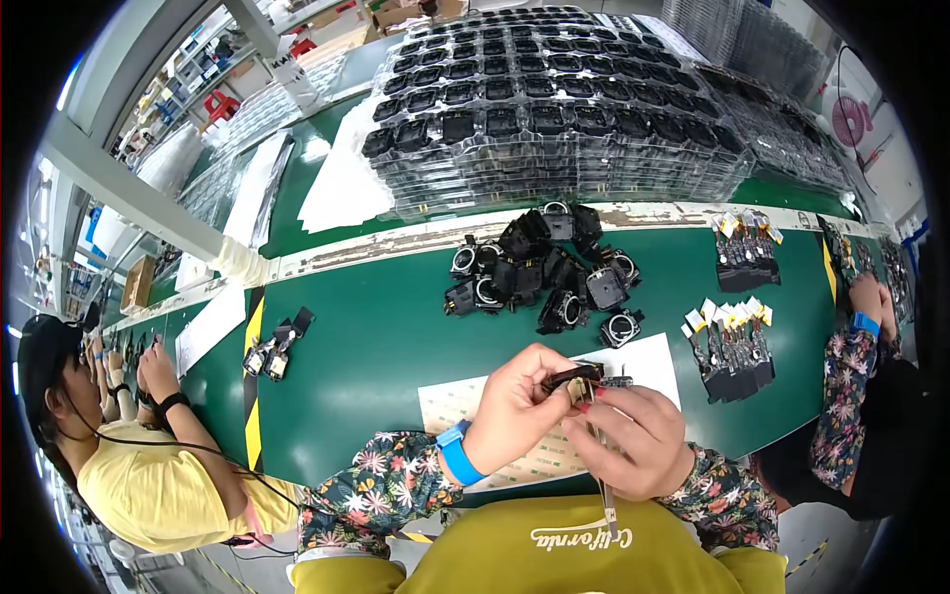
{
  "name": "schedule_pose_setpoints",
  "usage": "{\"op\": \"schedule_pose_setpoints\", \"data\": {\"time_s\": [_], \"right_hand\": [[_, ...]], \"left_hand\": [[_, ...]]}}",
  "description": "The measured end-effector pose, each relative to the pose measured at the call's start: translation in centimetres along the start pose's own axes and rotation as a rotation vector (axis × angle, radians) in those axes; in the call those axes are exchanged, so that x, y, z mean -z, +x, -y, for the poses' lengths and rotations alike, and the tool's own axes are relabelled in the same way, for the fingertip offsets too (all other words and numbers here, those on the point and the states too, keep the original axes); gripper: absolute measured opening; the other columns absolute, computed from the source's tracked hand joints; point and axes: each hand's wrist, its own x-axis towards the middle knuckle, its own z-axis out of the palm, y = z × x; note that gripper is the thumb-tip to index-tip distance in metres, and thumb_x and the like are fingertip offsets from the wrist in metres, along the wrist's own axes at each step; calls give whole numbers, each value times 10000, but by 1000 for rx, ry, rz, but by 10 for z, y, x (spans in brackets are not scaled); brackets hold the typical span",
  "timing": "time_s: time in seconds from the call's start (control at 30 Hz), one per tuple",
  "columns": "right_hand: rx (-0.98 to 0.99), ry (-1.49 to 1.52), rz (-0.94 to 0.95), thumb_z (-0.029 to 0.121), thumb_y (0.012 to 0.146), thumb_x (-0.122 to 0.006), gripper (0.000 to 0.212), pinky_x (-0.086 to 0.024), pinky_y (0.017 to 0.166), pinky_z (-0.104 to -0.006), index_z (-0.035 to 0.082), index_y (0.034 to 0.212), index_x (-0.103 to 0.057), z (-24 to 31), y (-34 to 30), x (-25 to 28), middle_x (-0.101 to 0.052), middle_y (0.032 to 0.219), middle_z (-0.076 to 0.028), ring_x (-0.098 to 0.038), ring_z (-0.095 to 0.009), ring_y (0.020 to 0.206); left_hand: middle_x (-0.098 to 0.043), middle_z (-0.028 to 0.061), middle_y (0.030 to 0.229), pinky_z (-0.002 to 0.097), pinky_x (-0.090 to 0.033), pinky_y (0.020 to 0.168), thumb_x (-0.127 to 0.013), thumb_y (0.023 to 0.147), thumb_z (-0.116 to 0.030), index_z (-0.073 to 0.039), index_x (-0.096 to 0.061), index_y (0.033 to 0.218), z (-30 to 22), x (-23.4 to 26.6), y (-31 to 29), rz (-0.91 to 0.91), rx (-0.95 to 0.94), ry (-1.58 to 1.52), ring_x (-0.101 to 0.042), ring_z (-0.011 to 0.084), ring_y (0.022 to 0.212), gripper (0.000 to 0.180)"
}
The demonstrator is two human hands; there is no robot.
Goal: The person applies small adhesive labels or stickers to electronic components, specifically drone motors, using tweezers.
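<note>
My left hand is closed on a small black housing part, pinched between thumb and fingers. Close against it, my right hand grips a pair of metal tweezers, whose shanks point down toward my shirt. A small tan piece shows at the fingertips where both hands meet; its kind is too small to tell. Under my hands lies a white sheet with rows of small printed marks. Just beyond, several black round-lensed housings are heaped on the green table.
Stacked clear trays of black parts stand behind a pale ledge. Two bunches of flex-cable parts lie at right. Two assembled pieces rest near striped tape. Co-workers sit left and right.
</note>
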Motion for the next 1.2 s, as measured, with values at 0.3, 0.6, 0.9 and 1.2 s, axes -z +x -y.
{"op": "schedule_pose_setpoints", "data": {"time_s": [0.3, 0.6, 0.9, 1.2], "right_hand": [[-338, 185, 14, 34, 608, -633, 282, -389, 547, -330, 57, 889, -614, -19, 15, -3, -488, 743, -60, -499, -240, 651], [-658, 446, 91, -9, 641, -597, 201, -373, 559, -297, 9, 839, -571, -25, 7, -13, -458, 734, -64, -491, -178, 659], [-652, 490, -8, 50, 642, -600, 134, -368, 569, -369, 19, 754, -533, -23, 0, -22, -453, 709, -97, -459, -272, 660], [-504, 218, -13, 12, 656, -608, 196, -427, 560, -267, 21, 848, -569, -21, 7, -13, -484, 769, -98, -507, -200, 683]], "left_hand": [[-588, 63, 959, 217, -514, 729, -450, 846, 120, 13, -475, 992, 0, -1, -1, -29, -18, -30, -581, 78, 845, 183], [-586, 88, 983, 274, -539, 791, -466, 847, 110, 15, -475, 1008, -1, -4, -5, 14, -92, 79, -587, 107, 884, 187], [-597, 75, 964, 245, -501, 775, -510, 827, 98, 8, -498, 993, -2, -7, -5, -31, -9, 13, -585, 98, 855, 190], [-619, 77, 891, 214, -520, 656, -497, 827, 103, 10, -503, 952, -4, 0, 0, -40, -35, 39, -602, 90, 766, 156]]}}
